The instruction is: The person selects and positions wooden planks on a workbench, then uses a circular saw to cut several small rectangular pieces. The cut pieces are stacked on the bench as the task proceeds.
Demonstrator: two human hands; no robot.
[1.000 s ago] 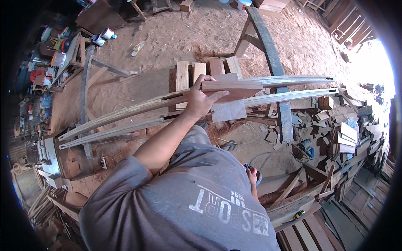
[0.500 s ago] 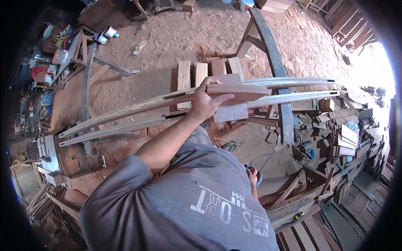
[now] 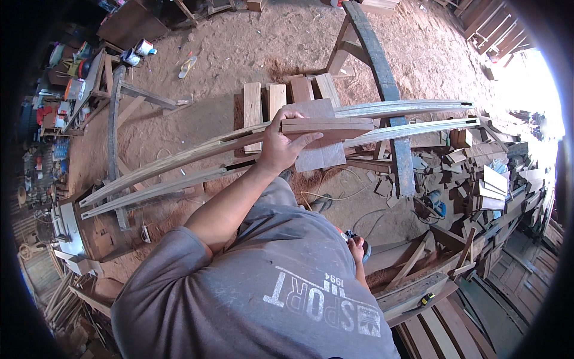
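My left hand (image 3: 283, 140) grips a short reddish-brown wooden block (image 3: 336, 127) at its left end, held over a pale square sheet (image 3: 318, 157). Two long, pale, slotted wooden rails (image 3: 162, 157) run crosswise behind and beneath them, over a left trestle (image 3: 112, 140) and a dark right trestle (image 3: 388, 84). Down by my right hip, my right hand (image 3: 357, 247) is closed on a dark power tool (image 3: 366, 252) with a bit of orange, largely hidden by my body.
Short planks (image 3: 252, 102) lie behind the rails. A sandal (image 3: 187, 66) is on the dirt floor (image 3: 239, 48). Offcuts (image 3: 490, 185), a blue power tool (image 3: 436, 205) and cords lie at right. A cluttered bench (image 3: 89, 90) stands at left, with a tape measure (image 3: 426, 299) on timber at lower right.
The view has shifted slightly, so the block and left hand appear a little farther left. More of the orange on the right-hand tool shows. Both grips stay the same.
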